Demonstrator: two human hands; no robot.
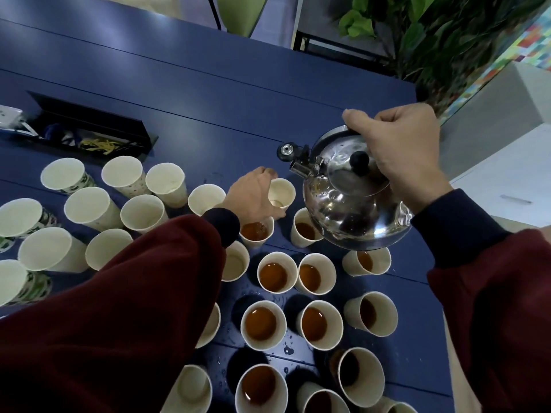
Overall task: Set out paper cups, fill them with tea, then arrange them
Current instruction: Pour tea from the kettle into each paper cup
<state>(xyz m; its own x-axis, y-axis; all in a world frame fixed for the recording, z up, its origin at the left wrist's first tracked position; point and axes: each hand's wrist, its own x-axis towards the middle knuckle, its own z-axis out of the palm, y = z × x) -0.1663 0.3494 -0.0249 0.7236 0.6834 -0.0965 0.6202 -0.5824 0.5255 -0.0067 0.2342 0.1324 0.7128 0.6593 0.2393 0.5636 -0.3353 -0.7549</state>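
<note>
Head view, starting at the left: a crowd of empty cups [143,213] stands on the dark blue tabletop [208,99], close together and upright, probably parked there until their turn comes. Behind them a recess [89,129] in the tabletop holds cables.

Toward the middle, the left hand [253,195] reaches forward and curls its fingers round one cup [283,189], which looks empty or nearly so. The hold seems meant to steady the light paper and keep the cup from tipping under the pour. Just to its right hangs a shiny metal kettle [348,201], tilted with its spout toward that cup. The right hand [396,153] is clenched over the kettle's top handle and carries the whole weight. No stream is visible from the spout.

Nearer the person, in the centre and to the right, filled cups [334,317] stand in loose rows, each holding brown tea [261,323] partway up. Drops [287,350] lie on the tabletop between them. Filling looks about half done — arranging is yet to come.
</note>
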